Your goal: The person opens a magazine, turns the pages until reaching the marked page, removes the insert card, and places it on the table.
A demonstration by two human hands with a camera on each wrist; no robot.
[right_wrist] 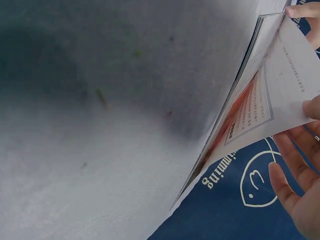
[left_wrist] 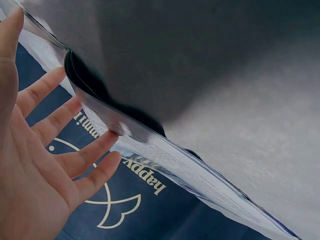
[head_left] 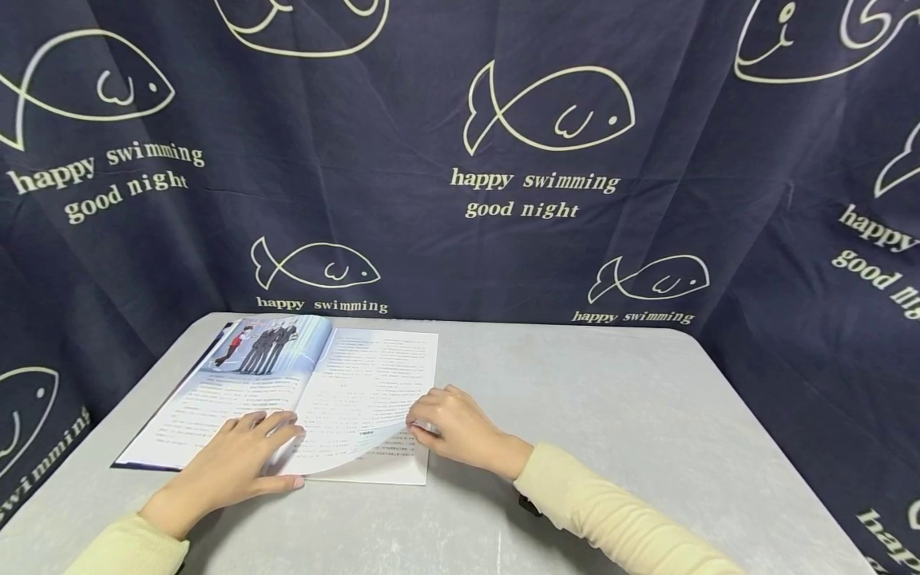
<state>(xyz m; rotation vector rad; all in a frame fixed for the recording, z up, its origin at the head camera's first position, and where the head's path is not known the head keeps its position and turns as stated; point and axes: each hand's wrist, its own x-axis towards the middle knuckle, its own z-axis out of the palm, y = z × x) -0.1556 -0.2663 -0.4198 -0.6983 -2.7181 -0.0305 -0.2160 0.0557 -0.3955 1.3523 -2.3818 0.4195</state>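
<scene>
An open magazine (head_left: 366, 375) lies on the table, with a picture of dark-suited figures (head_left: 267, 347) at the top of its left page. My left hand (head_left: 233, 463) rests near the spine at the bottom of that page, fingers spread, thumb by the lower edge. In the left wrist view its fingertips (left_wrist: 112, 139) touch the paper. At the right edge, my right hand (head_left: 460, 427) pinches the corner of a printed page (right_wrist: 292, 82) between thumb and fingers. That page curves up, and part of the sheet beneath shows under it.
The grey table (head_left: 575, 399) extends to the right of the magazine. Behind it hangs a dark blue curtain (head_left: 424, 263) printed with fish outlines and words. A dark cover edge (head_left: 151, 465) shows beneath the left page.
</scene>
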